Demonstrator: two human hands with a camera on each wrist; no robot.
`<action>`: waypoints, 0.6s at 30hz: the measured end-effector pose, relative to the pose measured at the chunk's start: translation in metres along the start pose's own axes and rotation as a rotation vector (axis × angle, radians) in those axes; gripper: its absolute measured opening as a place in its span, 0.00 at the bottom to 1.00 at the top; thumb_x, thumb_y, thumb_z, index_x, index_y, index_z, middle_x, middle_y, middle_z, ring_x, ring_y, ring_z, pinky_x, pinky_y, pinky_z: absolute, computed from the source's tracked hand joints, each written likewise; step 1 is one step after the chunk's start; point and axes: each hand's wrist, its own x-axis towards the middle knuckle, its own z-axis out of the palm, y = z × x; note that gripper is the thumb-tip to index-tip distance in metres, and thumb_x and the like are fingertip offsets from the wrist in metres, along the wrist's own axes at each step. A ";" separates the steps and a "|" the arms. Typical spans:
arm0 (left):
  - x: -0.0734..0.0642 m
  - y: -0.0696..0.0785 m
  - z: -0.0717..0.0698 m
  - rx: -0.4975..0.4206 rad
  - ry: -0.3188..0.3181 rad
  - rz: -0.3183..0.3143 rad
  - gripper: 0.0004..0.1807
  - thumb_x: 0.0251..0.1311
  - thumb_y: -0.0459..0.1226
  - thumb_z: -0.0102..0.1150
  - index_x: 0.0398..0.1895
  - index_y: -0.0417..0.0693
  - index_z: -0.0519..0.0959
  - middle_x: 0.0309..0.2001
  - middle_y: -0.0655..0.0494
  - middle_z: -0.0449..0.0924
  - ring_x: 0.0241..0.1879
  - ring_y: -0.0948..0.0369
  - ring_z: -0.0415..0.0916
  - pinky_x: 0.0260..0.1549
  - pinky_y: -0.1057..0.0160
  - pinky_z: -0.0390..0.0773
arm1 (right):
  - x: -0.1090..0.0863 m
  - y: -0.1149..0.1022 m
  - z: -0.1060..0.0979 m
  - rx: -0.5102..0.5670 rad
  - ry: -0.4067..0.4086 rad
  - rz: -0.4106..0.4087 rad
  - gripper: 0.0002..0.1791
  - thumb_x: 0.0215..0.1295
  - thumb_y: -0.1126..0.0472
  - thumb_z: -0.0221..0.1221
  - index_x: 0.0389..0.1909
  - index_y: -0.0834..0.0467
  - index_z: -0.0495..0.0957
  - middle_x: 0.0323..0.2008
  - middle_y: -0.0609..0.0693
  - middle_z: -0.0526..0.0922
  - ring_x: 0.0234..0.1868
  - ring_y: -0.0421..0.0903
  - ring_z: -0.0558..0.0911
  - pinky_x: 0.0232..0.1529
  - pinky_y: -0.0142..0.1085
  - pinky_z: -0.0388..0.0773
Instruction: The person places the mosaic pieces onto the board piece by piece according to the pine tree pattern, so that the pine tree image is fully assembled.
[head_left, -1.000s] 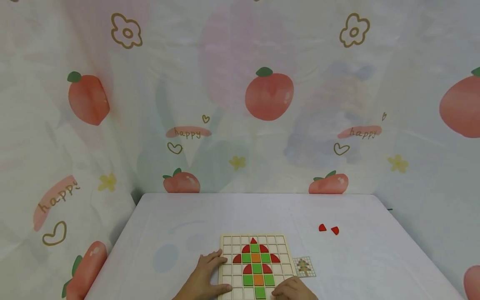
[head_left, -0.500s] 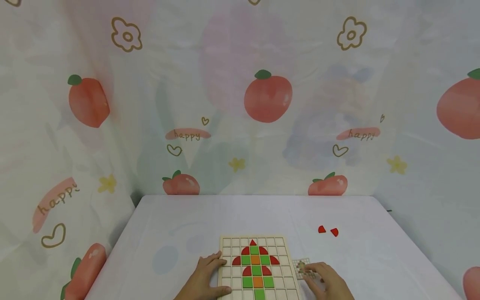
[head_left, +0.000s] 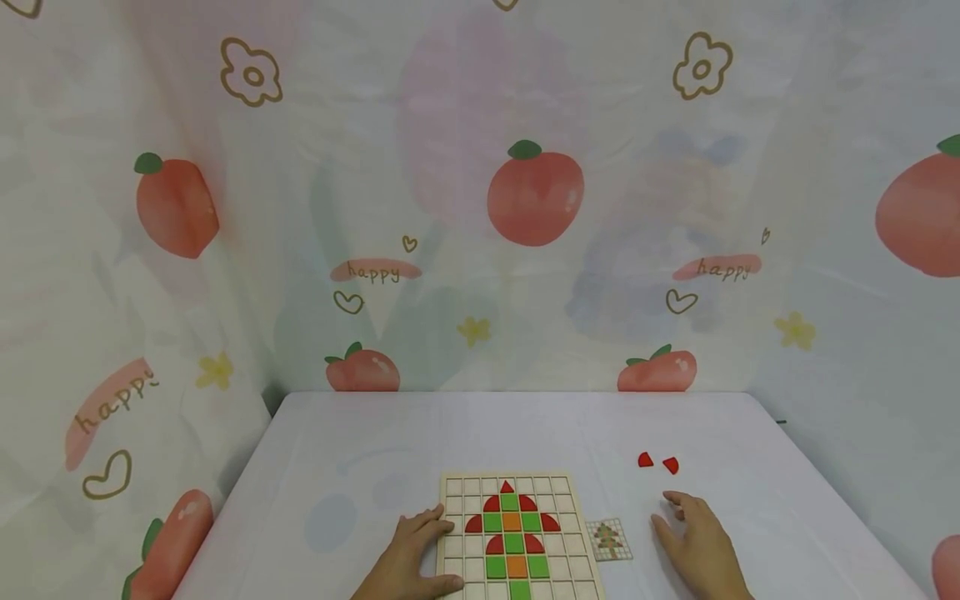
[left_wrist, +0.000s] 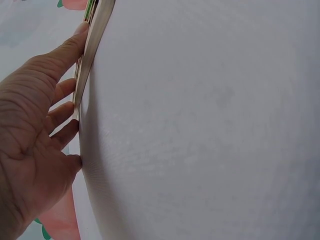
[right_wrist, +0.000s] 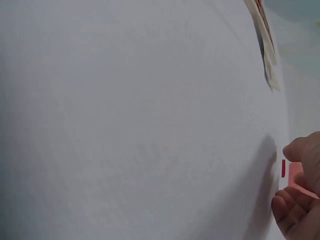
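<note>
A wooden grid board (head_left: pixel 575 492) bears a tree-like pattern of green and orange squares, red quarter-round pieces and a red triangle on top. My left hand (head_left: pixel 405 550) rests along its left edge, with the thumb reaching onto the rim; in the left wrist view the thumb lies along the board's side (left_wrist: pixel 95 45). My right hand (head_left: pixel 701 542) is over the table right of the board, thumb and forefinger apart, holding nothing. Just beyond its fingertips lie two loose red quarter-round pieces, a left one (head_left: pixel 645 460) and a right one (head_left: pixel 671 465).
Between the board and my right hand lies a small pattern card (head_left: pixel 610 540) printed with a tree on a grid. A white cloth covers the table (head_left: pixel 360 467). Curtain-like walls with peach prints, such as the back wall (head_left: pixel 450 125), stand behind and at both sides.
My right hand has moved from the board's lower right, across the pattern card, to the right and forward towards the loose red pieces. My left hand has stayed at the board's edge.
</note>
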 end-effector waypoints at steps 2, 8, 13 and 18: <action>0.000 0.000 0.000 -0.004 -0.004 -0.009 0.40 0.52 0.57 0.76 0.65 0.48 0.77 0.74 0.41 0.65 0.74 0.34 0.57 0.71 0.25 0.43 | 0.007 0.006 0.001 -0.006 0.025 -0.019 0.28 0.65 0.60 0.67 0.59 0.72 0.72 0.49 0.68 0.79 0.48 0.61 0.80 0.49 0.59 0.79; 0.000 0.001 -0.001 -0.001 -0.007 -0.024 0.40 0.51 0.56 0.77 0.65 0.48 0.77 0.75 0.41 0.65 0.74 0.34 0.57 0.71 0.25 0.43 | 0.027 0.017 0.004 -0.006 0.075 -0.022 0.27 0.63 0.62 0.66 0.58 0.74 0.72 0.47 0.69 0.79 0.45 0.62 0.80 0.47 0.59 0.79; -0.001 0.003 -0.002 -0.015 -0.009 -0.025 0.39 0.52 0.55 0.77 0.65 0.47 0.76 0.75 0.41 0.64 0.74 0.33 0.56 0.71 0.24 0.43 | 0.044 0.026 0.001 -0.007 0.083 -0.022 0.27 0.64 0.62 0.66 0.56 0.76 0.72 0.46 0.71 0.80 0.45 0.64 0.80 0.47 0.60 0.79; -0.001 0.004 -0.002 -0.009 -0.008 -0.019 0.40 0.53 0.56 0.76 0.66 0.48 0.76 0.75 0.42 0.64 0.74 0.33 0.56 0.70 0.24 0.44 | 0.061 0.031 -0.007 -0.032 0.052 -0.026 0.28 0.65 0.61 0.66 0.58 0.76 0.72 0.48 0.72 0.79 0.47 0.66 0.79 0.50 0.63 0.78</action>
